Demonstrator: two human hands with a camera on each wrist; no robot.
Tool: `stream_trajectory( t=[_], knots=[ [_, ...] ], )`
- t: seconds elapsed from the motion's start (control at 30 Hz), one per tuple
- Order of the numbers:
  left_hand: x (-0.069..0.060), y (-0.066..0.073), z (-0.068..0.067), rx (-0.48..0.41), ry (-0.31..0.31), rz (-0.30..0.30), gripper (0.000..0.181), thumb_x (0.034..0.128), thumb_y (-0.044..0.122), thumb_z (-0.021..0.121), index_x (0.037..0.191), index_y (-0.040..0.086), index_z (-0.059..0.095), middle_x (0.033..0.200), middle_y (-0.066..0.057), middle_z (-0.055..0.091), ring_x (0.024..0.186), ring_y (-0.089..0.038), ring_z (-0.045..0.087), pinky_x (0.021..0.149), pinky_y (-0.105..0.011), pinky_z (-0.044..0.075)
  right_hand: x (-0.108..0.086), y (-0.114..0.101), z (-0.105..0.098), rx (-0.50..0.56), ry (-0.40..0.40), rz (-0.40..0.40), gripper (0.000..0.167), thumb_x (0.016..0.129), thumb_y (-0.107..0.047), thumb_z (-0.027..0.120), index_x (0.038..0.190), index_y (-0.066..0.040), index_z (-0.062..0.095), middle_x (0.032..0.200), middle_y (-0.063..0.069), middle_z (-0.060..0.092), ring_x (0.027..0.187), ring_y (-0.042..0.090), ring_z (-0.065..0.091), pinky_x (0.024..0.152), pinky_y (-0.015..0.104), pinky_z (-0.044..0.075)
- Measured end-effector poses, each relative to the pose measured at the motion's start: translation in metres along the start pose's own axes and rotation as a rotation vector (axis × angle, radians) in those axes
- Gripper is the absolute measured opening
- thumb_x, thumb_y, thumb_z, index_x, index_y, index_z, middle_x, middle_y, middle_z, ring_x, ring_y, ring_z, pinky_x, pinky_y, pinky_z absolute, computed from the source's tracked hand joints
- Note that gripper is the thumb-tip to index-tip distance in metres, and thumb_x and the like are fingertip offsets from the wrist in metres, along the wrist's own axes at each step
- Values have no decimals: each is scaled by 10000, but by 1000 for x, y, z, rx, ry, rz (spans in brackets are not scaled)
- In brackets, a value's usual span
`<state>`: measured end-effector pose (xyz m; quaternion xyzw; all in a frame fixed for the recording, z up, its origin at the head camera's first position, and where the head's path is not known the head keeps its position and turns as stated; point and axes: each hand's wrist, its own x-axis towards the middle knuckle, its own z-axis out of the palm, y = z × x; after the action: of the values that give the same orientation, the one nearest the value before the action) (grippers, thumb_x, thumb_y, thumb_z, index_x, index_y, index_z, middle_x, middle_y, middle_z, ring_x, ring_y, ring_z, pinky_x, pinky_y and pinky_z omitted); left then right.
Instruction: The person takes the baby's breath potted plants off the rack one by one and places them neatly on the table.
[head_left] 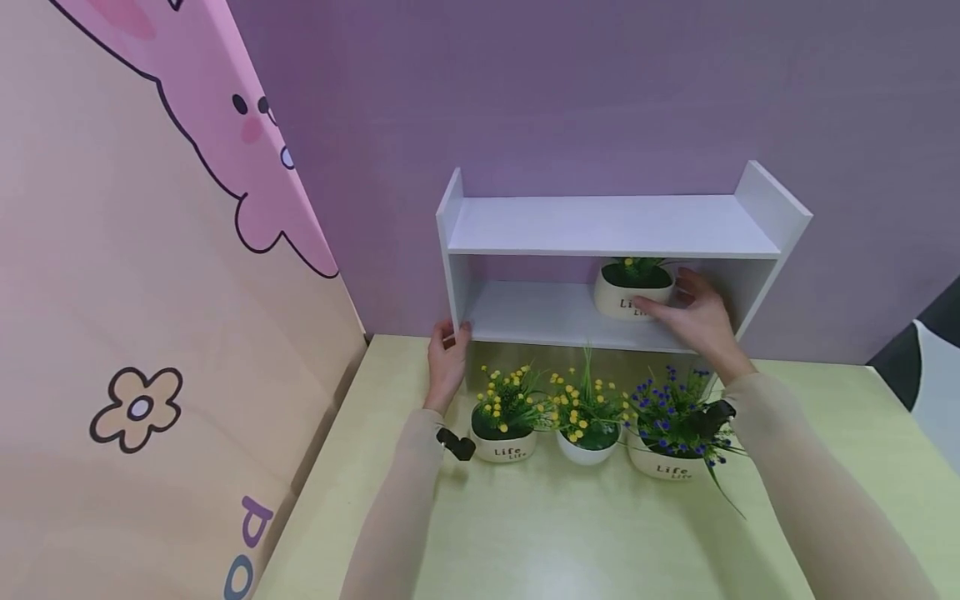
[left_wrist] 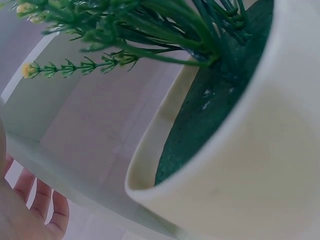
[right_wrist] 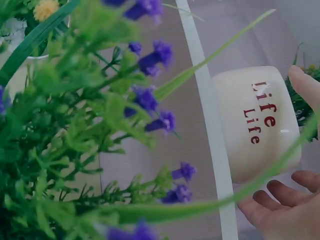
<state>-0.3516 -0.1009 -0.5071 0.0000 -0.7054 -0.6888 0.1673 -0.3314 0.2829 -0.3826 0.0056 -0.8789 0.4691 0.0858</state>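
Note:
A two-tier white shelf [head_left: 592,225] stands against the purple wall. At its left side panel my left hand [head_left: 447,360] grips the lower edge, thumb inside and fingers outside; the fingers [left_wrist: 59,212] show in the left wrist view. On the lower tier sits a cream flowerpot [head_left: 618,298] marked "Life", with yellow flowers partly hidden by the upper board. My right hand [head_left: 701,317] holds it at the right end, thumb across the front, curled fingers [right_wrist: 275,197] by its end. The same flowerpot [right_wrist: 257,125] appears in the right wrist view.
Beneath the shelf's front edge, on the pale table [head_left: 570,542], stand a yellow-flowered pot [head_left: 504,448], a smaller white pot [head_left: 587,452] with yellow flowers and a purple-flowered pot [head_left: 667,465]. A cartoon-printed panel [head_left: 172,333] rises on the left; a chair [head_left: 937,358] is at right.

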Motion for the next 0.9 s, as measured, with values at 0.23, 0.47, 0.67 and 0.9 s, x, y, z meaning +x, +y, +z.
stream_trajectory(
  t=[0.23, 0.47, 0.67, 0.9],
  knots=[
    [0, 0, 1, -2, 0, 5, 398, 1073, 333, 642, 1348, 51, 590, 1301, -176, 622, 1155, -305, 622, 938, -390, 523, 6, -2, 5, -10, 14, -45, 1021, 914, -522, 815, 1658, -41, 307, 1642, 256, 437, 1472, 456, 464, 1179, 616, 403],
    [-1, -1, 1, 1, -3, 10, 410, 1070, 334, 639, 1355, 44, 584, 1300, -179, 619, 1144, -295, 618, 923, -369, 525, 9, -4, 11, -78, 53, -60, 981, 929, -527, 796, 1648, -42, 339, 1578, 259, 496, 1323, 402, 506, 975, 441, 428],
    [-1, -2, 1, -9, 6, 12, 416, 1075, 329, 643, 1368, 41, 584, 1312, -188, 613, 1158, -325, 611, 932, -399, 521, 12, -3, 13, -82, 49, -54, 1030, 939, -530, 783, 1672, -25, 266, 1633, 294, 415, 1372, 460, 478, 1058, 591, 440],
    [0, -3, 0, -4, 2, 12, 417, 1075, 344, 636, 1366, 50, 583, 1303, -179, 616, 1143, -302, 617, 933, -396, 528, 14, -5, 12, -82, 21, -32, 1071, 936, -535, 785, 1693, -41, 211, 1685, 291, 337, 1465, 515, 418, 1150, 660, 402]
  ],
)
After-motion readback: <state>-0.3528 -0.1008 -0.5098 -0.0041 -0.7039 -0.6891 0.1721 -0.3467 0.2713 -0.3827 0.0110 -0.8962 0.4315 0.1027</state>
